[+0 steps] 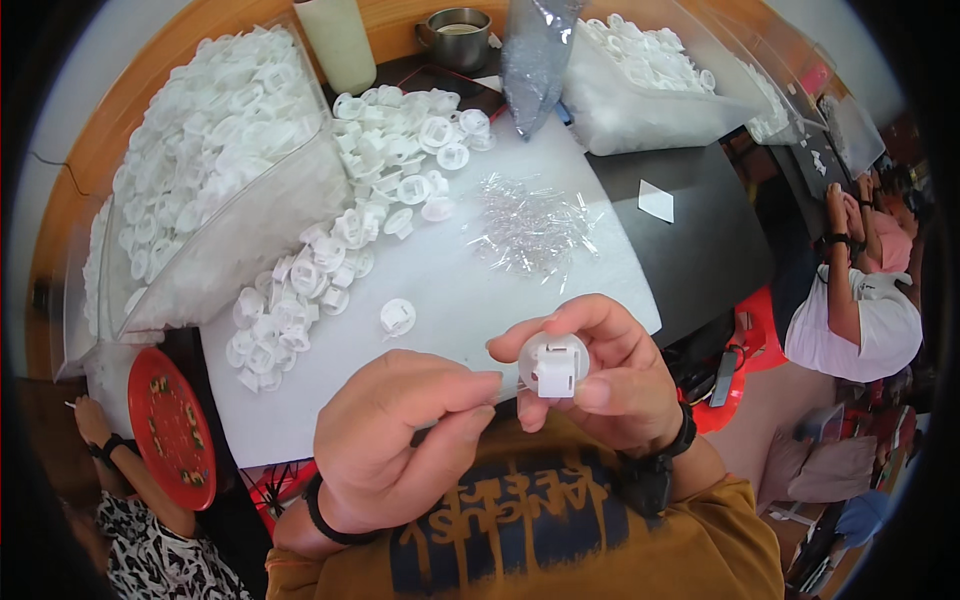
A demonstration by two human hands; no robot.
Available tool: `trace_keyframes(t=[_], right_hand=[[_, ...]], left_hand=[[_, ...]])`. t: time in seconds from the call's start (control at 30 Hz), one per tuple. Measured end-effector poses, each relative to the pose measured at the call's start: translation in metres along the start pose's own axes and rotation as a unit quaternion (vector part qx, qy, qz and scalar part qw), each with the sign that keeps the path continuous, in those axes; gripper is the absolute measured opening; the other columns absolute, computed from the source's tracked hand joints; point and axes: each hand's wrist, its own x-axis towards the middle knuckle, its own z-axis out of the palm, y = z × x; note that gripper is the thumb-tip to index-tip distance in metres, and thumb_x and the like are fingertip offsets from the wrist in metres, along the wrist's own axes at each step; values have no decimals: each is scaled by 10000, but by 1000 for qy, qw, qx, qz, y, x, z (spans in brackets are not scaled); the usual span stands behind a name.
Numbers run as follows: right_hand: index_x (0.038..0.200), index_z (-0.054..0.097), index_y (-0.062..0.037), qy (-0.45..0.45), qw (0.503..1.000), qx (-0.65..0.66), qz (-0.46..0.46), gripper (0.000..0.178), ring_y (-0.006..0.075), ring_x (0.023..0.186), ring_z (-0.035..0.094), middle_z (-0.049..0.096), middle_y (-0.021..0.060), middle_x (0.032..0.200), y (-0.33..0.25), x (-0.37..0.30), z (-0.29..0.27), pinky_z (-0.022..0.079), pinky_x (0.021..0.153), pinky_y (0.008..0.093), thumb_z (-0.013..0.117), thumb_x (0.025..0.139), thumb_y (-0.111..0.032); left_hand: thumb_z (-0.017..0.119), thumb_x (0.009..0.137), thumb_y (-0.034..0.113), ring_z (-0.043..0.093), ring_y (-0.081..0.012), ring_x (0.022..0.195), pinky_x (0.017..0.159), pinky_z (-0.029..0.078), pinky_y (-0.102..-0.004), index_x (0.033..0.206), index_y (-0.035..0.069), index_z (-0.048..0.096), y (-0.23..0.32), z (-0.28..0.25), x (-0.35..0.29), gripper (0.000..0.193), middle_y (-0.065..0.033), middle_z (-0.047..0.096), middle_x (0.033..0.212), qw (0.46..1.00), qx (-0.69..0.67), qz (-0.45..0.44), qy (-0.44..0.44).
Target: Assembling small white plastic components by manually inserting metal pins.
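a dark table point(690, 260) stands before an orange-brown wooden panel point(397, 32) and a pale wall point(860, 55), with pinkish floor point(752, 430) visible at right.

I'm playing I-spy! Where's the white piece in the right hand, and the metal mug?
White piece point(557, 371), head view: middle of its boxy front.
Metal mug point(460, 47), head view: its outer side.

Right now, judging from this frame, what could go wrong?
The right hand holds the white round piece by its fingers, so it could slip. The stray white disc lies just beyond the left hand and might get knocked. The thin, shiny pins lie loose on the white sheet; a brush could scatter them.
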Motion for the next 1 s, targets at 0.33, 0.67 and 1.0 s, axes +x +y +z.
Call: trace_keyframes(t=[0.33,0.67,1.0], right_hand=[[1243,455,6,4,1000,0,27,432,200,902,631,542,221,1203,8,-4,-1,521,824,321,612,856,-103],[1203,479,-6,10,1000,14,11,376,232,935,622,528,230,1217,7,-3,-10,495,876,372,605,866,-117],[1167,503,-5,6,999,15,-35,330,332,1154,526,457,241,1300,7,9,-6,430,975,426,589,849,7]], left_hand=[[588,741,-76,570,-173,667,592,426,-272,942,1,612,-7,4,-7,217,-84,635,788,997,58,52,4],[591,745,-73,554,-171,645,587,421,-266,929,-8,605,-14,11,-4,196,-89,625,765,996,74,45,1],[650,728,-98,585,-190,650,572,453,-264,927,-17,621,-10,13,-5,217,-102,626,769,999,-16,-27,41]])
